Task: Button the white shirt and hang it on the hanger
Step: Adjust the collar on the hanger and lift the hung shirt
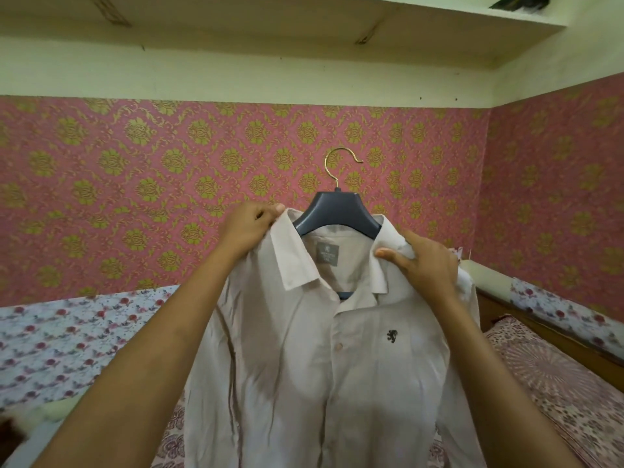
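Settling time. Held up in mid-air above the bed (557, 400): white shirt (304, 383), already draped over the grey hanger (337, 214), gold hook (326, 163) poking free above the collar (297, 261). Left grip (251, 228) closed, pinching the collar fold and shoulder cloth on its side. Right grip (422, 261) wrapped round a bunch of shoulder fabric, thumb pressed flat on the opposite collar point. Placket fastened from the button (338, 346) beside the lion logo (391, 336) downward, by the look of it; neck left open, label (325, 254) showing.

Looks like the squaring-up stage, nearly home. To do it well: tug both shoulders outward evenly, seating each seam over a hanger arm. Arms hidden under cloth, so feel for them rather than trusting the eye. Keep the pull level, or risk tipping the hanger and sliding the whole lot off one end. Smooth that bunched right shoulder before letting go. Never release both sides at once: nothing else holding the hanger up, so shift one grip to the hook first. Then off to find a rail, none in sight here, only patterned wallpaper (135, 163) and a shelf (236, 15) overhead.
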Demonstrator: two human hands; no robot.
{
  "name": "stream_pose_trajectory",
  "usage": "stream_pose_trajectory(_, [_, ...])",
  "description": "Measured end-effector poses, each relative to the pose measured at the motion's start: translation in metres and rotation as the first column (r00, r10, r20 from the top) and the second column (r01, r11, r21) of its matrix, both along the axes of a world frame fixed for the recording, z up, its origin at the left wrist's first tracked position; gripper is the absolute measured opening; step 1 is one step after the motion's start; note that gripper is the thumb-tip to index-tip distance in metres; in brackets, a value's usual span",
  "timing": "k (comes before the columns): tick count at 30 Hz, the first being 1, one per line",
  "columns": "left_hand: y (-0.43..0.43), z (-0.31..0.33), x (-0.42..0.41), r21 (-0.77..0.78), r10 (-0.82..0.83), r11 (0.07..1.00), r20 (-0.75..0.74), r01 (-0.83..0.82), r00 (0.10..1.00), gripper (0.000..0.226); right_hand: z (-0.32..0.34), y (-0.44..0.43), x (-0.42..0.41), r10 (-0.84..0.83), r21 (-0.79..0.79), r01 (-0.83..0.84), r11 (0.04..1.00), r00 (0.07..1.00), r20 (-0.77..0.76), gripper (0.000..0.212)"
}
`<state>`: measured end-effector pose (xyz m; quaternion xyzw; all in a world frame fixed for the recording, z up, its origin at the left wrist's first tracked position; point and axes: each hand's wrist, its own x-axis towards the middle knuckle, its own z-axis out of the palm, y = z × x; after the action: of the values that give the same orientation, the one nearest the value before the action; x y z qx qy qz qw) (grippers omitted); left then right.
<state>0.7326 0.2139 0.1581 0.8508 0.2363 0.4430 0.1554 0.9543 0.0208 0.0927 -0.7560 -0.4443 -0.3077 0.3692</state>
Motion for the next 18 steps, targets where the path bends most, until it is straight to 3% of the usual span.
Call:
stream_pose_trajectory(2, [0.002,-0.004,-0.005,0.013,-0.081,0.997,0.000,0.081,0.997,0.049,-0.004,-0.003,0.004,-0.004,0.007,0.005,1.000,0.999,-0.036,0.082])
stream_pose_trajectory(5, [0.002,-0.017,-0.016,-0.054,-0.236,0.970,-0.009,0.236,0.972,0.082,-0.005,-0.009,0.007,-0.015,0.014,0.017,1.000,0.996,-0.084,0.070])
stream_pose_trajectory(7, [0.004,-0.027,-0.023,-0.089,-0.274,0.960,-0.114,0.265,0.955,0.088,-0.005,-0.010,0.007,-0.030,0.010,0.031,0.999,0.997,-0.075,0.066])
stream_pose_trajectory(10, [0.014,-0.038,-0.031,-0.075,-0.231,0.973,-0.197,0.220,0.953,0.072,-0.004,-0.008,0.007,-0.048,-0.009,0.047,0.999,0.997,-0.065,0.065])
stream_pose_trajectory(15, [0.025,-0.045,-0.047,-0.256,-0.304,0.923,-0.024,0.288,0.952,0.073,-0.005,-0.007,0.011,-0.043,0.009,0.044,0.999,0.995,-0.091,0.070])
stream_pose_trajectory(18, [0.026,-0.045,-0.056,-0.305,-0.354,0.891,-0.004,0.336,0.935,0.036,-0.004,-0.008,0.015,-0.052,0.035,0.056,0.998,0.991,-0.126,0.069])
